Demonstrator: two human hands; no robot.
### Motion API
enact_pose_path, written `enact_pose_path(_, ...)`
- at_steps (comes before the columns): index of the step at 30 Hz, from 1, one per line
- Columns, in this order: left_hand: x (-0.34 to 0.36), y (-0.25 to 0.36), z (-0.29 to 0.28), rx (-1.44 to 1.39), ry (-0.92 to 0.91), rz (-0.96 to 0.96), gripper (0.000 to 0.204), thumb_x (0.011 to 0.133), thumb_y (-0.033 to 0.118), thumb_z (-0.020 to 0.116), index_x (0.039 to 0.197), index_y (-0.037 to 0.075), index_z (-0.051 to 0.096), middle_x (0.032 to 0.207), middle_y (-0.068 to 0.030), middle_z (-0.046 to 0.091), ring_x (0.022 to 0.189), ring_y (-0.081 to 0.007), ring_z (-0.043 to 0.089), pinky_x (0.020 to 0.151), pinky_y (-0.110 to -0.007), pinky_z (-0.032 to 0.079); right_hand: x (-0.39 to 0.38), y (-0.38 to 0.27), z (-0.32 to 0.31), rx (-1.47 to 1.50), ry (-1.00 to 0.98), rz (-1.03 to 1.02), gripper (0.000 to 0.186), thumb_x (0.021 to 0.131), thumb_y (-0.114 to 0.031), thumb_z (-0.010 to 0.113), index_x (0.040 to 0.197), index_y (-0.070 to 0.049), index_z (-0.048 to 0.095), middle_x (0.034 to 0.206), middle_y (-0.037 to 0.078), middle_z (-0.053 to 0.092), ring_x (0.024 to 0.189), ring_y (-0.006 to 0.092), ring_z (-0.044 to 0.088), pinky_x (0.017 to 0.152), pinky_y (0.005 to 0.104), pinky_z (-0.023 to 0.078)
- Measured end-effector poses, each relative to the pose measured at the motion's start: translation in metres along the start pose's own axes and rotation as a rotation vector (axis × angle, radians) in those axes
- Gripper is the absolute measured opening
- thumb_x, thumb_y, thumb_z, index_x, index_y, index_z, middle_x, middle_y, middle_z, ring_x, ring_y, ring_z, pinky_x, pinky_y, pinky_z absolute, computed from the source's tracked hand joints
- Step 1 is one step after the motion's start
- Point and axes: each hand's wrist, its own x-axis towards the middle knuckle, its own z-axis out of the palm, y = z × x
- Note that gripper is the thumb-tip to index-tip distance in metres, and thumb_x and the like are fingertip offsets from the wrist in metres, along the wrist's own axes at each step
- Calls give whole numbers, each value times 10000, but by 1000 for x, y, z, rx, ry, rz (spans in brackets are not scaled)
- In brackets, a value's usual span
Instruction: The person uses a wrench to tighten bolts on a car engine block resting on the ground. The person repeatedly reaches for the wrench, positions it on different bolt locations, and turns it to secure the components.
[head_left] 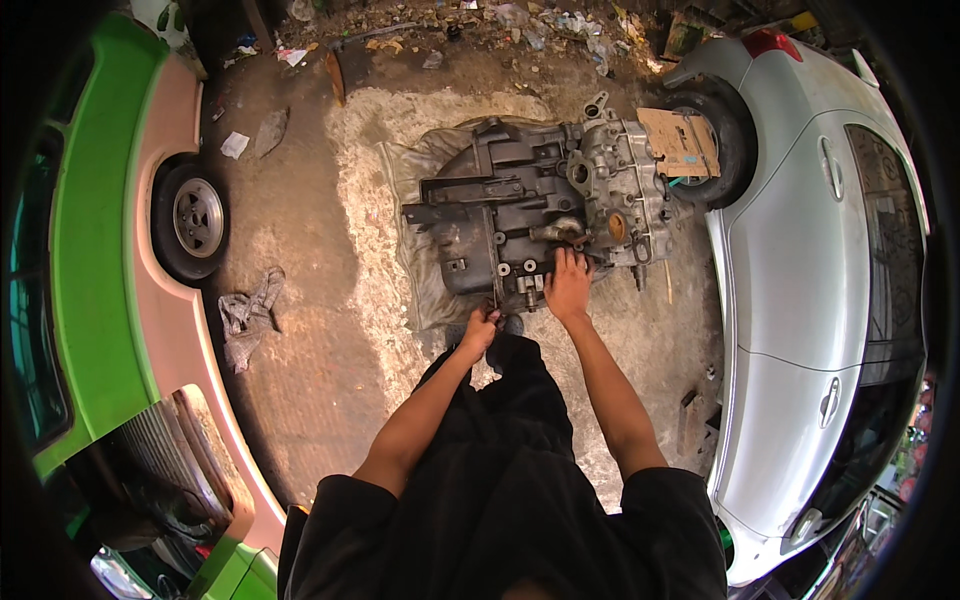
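Note:
A grimy metal engine block (465, 240), with a lighter cast head (630, 190) on its right side, lies on a wrinkled pale sheet (405, 290) over the ground. My left hand (481, 330) is closed at the block's lower edge, gripping something too small to make out. To its right, my right hand (568, 285) rests on the lower part of the engine with fingers slightly bent and apart, just below a curved fitting. My legs and shoes are partly visible beneath my hands.
A green and pink vehicle (95, 250) borders the left, a silver car (790, 330) the right. Cardboard (675, 140) leans by the silver car's wheel. A crumpled rag (250, 315) lies on the concrete at left, and scattered litter (500, 30) lines the far edge.

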Motion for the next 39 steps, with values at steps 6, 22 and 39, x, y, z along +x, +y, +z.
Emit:
enact_pose_path(6,7,1,1,79,51,54,306,964,20,519,1255,-5,429,848,-45,544,721,-148,504,654,-304,438,1,-2,-3,10,-41,23,520,819,-171,625,1284,-33,436,1289,152,481,1232,317,424,1112,516,243)
enact_pose_path(22,-17,94,-30,739,125,317,512,866,18,580,1354,12,426,894,-241,672,790,-366,671,668,-398,506,0,-8,-2,20,-51,76,553,809,-167,617,1312,-28,435,1327,154,471,1273,307,399,1148,521,185)
enact_pose_path(39,8,173,-35,848,108,317,176,746,83,707,833,-70,694,817,-272,666,799,-401,653,719,-447,507,1,-6,-1,27,-84,75,592,812,-183,610,1345,-23,409,1351,157,460,1272,319,399,1138,544,195)
